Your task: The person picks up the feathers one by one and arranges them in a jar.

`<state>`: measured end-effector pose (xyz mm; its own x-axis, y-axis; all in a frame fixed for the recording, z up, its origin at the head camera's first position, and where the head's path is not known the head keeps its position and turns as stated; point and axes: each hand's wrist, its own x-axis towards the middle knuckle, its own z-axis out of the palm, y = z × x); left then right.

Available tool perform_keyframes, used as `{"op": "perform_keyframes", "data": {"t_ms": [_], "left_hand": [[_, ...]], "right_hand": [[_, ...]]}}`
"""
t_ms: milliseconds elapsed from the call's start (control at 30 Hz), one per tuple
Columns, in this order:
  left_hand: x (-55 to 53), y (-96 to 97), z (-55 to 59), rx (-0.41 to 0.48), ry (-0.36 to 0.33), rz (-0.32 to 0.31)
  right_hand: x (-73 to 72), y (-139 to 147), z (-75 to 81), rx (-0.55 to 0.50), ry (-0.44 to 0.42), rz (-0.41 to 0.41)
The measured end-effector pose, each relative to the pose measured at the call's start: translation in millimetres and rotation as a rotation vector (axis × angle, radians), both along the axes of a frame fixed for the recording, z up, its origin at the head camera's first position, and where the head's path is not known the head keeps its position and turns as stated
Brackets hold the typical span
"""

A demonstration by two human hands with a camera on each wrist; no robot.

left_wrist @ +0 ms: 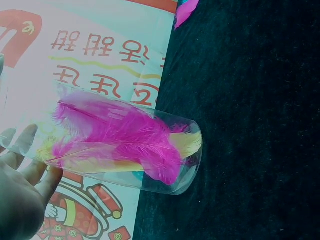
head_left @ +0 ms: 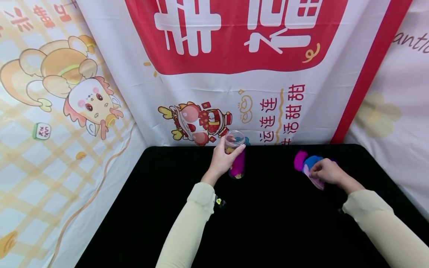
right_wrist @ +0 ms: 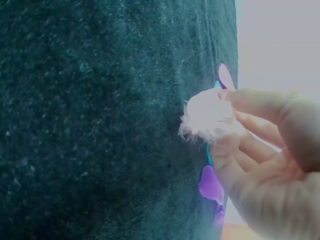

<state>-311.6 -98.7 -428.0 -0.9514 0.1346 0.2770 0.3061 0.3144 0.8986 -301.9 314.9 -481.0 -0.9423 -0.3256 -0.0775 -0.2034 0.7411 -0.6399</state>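
Note:
My left hand (head_left: pixel 222 158) grips a clear jar (head_left: pixel 242 139) near its uncovered mouth, at the back middle of the black table. Inside the jar, magenta feathers (left_wrist: pixel 115 130) press against the wall, with yellow feathers (left_wrist: pixel 186 144) among them and a little blue. Over to the right, my right hand (head_left: pixel 327 172) pinches a pale pink feather (head_left: pixel 312 179) between thumb and fingers. In the right wrist view this feather (right_wrist: pixel 205 115) looks washed out, nearly white. Beside it are a blue feather (head_left: pixel 311 162), a magenta feather (head_left: pixel 300 160) and a purple feather (right_wrist: pixel 212 185), partly hidden by the hand.
The black cloth-covered table (head_left: pixel 261 223) ends close behind the jar. A white and red printed curtain (head_left: pixel 201 85) hangs right behind that edge. More printed cloth stands on the left (head_left: pixel 67 149) and on the right (head_left: pixel 385 123).

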Motion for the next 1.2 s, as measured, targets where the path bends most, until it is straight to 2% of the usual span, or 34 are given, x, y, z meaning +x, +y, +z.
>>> {"op": "perform_keyframes", "data": {"t_ms": [200, 633, 767, 1200], "left_hand": [[0.4, 0.2, 0.1, -0.004, 0.003, 0.004], [1.0, 0.9, 0.4, 0.002, 0.013, 0.01], [1.3, 1.4, 1.1, 0.002, 0.02, 0.01], [1.6, 1.2, 1.0, 0.001, 0.018, 0.005]], "right_hand": [[5.0, 0.1, -0.2, -0.102, -0.061, -0.03], [3.5, 4.8, -1.7, -0.295, -0.17, -0.095], [2.8, 4.8, -1.5, -0.346, -0.179, -0.112], [2.1, -1.5, -0.5, -0.441, -0.158, -0.095]]}}
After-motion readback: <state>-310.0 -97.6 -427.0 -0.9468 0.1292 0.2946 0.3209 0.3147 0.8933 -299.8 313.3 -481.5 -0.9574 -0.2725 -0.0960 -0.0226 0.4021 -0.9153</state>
